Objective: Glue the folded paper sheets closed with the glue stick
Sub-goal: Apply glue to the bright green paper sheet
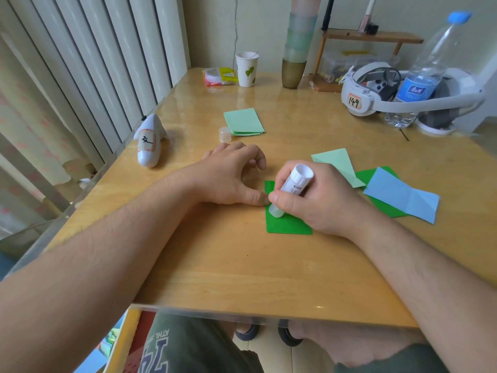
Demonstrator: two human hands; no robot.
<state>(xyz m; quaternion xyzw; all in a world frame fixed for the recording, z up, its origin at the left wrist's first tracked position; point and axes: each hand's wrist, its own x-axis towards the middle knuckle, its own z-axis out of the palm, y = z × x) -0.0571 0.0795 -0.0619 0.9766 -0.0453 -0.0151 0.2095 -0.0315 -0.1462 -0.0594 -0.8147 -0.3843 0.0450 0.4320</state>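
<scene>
**A:** so where's the glue stick (293, 188) at? which hand?

**B:** right hand (312, 197) is wrapped around it; tip down on the dark green sheet (287, 224), long axis leaning up and away to the right; left hand (231, 176) holds nothing, fingers loosely curled, thumb pinning the sheet's left edge, right beside the tip

**A:** counts?

**B:** one stick, one cap (224, 134); a pale green stack (243, 121); three loose sheets to the right, I think

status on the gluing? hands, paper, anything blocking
Right hand grips glue stick, tip on dark green sheet. Left hand touches the sheet's left edge. Nothing blocking.
</scene>
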